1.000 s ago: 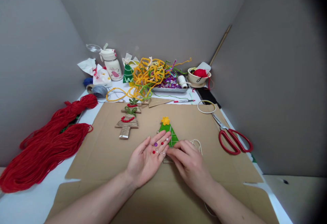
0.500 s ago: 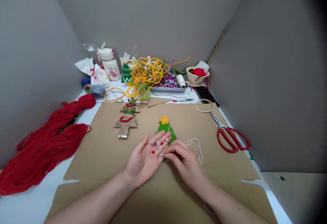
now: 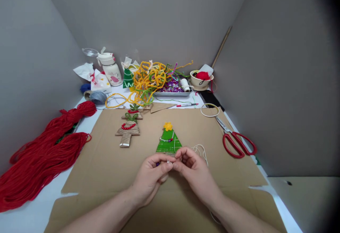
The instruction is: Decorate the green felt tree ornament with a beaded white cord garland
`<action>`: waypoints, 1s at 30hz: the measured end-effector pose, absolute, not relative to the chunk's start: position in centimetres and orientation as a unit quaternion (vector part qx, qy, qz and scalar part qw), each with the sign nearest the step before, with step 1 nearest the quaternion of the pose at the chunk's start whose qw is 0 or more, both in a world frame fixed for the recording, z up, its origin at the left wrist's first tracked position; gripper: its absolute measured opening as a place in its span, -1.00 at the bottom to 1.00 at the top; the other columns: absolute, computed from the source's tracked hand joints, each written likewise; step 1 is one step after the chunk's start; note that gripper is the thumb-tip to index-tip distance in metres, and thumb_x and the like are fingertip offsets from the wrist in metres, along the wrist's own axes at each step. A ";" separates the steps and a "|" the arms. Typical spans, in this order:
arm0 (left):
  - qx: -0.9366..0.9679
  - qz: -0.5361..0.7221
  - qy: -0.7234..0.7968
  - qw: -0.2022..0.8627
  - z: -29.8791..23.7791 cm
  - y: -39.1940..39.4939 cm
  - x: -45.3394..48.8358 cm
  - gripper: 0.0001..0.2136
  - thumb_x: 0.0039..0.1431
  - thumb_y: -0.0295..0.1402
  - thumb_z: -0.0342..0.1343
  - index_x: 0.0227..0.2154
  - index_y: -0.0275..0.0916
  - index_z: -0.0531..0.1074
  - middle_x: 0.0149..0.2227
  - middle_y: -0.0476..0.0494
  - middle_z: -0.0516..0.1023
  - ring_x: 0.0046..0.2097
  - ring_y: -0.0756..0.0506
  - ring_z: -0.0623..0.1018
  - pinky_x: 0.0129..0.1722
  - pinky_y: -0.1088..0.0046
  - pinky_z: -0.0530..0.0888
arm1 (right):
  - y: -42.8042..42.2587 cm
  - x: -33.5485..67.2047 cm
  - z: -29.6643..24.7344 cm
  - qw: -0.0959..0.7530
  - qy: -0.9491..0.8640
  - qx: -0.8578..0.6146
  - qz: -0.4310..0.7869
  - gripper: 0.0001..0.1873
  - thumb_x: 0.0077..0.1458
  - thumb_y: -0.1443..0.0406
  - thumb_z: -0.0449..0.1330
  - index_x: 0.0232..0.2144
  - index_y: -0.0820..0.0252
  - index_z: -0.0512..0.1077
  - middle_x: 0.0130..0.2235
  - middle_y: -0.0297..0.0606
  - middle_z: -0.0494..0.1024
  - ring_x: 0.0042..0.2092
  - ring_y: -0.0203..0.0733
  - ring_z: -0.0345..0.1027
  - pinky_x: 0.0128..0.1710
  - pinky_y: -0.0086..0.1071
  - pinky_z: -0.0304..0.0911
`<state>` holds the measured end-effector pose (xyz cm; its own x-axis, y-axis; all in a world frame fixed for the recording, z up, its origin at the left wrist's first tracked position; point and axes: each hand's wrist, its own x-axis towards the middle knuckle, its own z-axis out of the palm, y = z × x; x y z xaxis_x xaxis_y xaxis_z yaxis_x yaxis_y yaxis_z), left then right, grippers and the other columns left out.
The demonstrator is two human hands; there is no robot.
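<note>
Left hand [image 3: 149, 178] pinching clear bead [image 3: 168, 162], right hand [image 3: 198, 177] pinched beside it, contents unclear

Soft, even light, dark right corners.

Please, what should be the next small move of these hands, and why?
Probably ease the small pale bead onto the white string: the left hand pinches it, the right hand is right beside it, and the green tree already carries a beaded strand. I cannot see the string's end, so I am not certain.
</note>
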<state>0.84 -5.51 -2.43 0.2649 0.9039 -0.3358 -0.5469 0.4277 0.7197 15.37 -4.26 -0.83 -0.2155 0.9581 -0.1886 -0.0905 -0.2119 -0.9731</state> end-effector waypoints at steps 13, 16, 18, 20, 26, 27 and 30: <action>0.284 0.401 0.363 0.792 -1.9 -5.4 0.5 -0.78 -0.08 -0.24 0.29 -0.54 -0.31 0.46 -0.70 0.12 0.14 -0.62 0.14 0.06 -0.58 0.53 -0.05 | -4.2 16.3 0.8 0.385 -0.553 -0.396 0.624 -0.85 0.09 0.21 0.19 -0.33 0.18 0.38 -0.30 -0.31 0.35 -0.25 -0.32 0.23 -0.23 -0.47 0.18; 0.324 0.358 0.368 0.795 -1.9 -5.5 0.5 -0.77 -0.11 -0.24 0.30 -0.54 -0.33 0.47 -0.69 0.10 0.19 -0.61 0.13 0.09 -0.58 0.52 -0.05 | -3.8 17.0 1.3 0.356 -0.578 -0.377 0.630 -0.83 0.13 0.21 0.15 -0.39 0.21 0.40 -0.31 -0.29 0.35 -0.24 -0.31 0.25 -0.21 -0.44 0.19; 0.333 0.336 0.366 0.801 -1.9 -5.6 0.5 -0.77 -0.12 -0.25 0.30 -0.54 -0.33 0.47 -0.70 0.10 0.19 -0.61 0.12 0.09 -0.58 0.52 -0.04 | -3.5 17.4 1.5 0.335 -0.587 -0.356 0.645 -0.81 0.10 0.20 0.19 -0.42 0.22 0.40 -0.31 -0.29 0.34 -0.24 -0.30 0.25 -0.21 -0.43 0.19; 0.338 0.322 0.358 0.809 -1.7 -5.6 0.6 -0.78 -0.13 -0.27 0.30 -0.55 -0.33 0.46 -0.71 0.10 0.17 -0.61 0.12 0.09 -0.58 0.52 -0.04 | -3.4 18.0 1.7 0.319 -0.602 -0.335 0.651 -0.79 0.08 0.18 0.20 -0.44 0.23 0.41 -0.29 -0.28 0.33 -0.22 -0.29 0.25 -0.18 -0.41 0.19; 0.327 0.319 0.346 0.820 0.1 -5.8 1.6 -0.77 -0.17 -0.27 0.32 -0.57 -0.34 0.45 -0.71 0.10 0.18 -0.63 0.13 0.08 -0.59 0.52 -0.05 | -3.9 19.1 2.4 0.330 -0.609 -0.312 0.650 -0.78 0.08 0.16 0.20 -0.43 0.22 0.40 -0.26 -0.25 0.31 -0.23 -0.28 0.25 -0.18 -0.38 0.21; 0.321 0.320 0.340 0.824 0.5 -5.7 1.9 -0.76 -0.17 -0.26 0.32 -0.57 -0.34 0.44 -0.71 0.12 0.16 -0.64 0.14 0.06 -0.59 0.52 -0.06 | -4.1 19.1 2.5 0.348 -0.605 -0.318 0.641 -0.78 0.08 0.16 0.20 -0.43 0.22 0.39 -0.27 -0.25 0.31 -0.24 -0.28 0.24 -0.20 -0.39 0.21; 0.312 0.323 0.313 0.837 1.5 -5.3 2.4 -0.75 -0.13 -0.24 0.31 -0.53 -0.34 0.43 -0.70 0.15 0.11 -0.64 0.16 0.01 -0.59 0.52 -0.08 | -4.5 19.0 2.7 0.410 -0.580 -0.333 0.620 -0.80 0.08 0.19 0.19 -0.45 0.21 0.36 -0.32 -0.28 0.32 -0.27 -0.29 0.22 -0.25 -0.42 0.20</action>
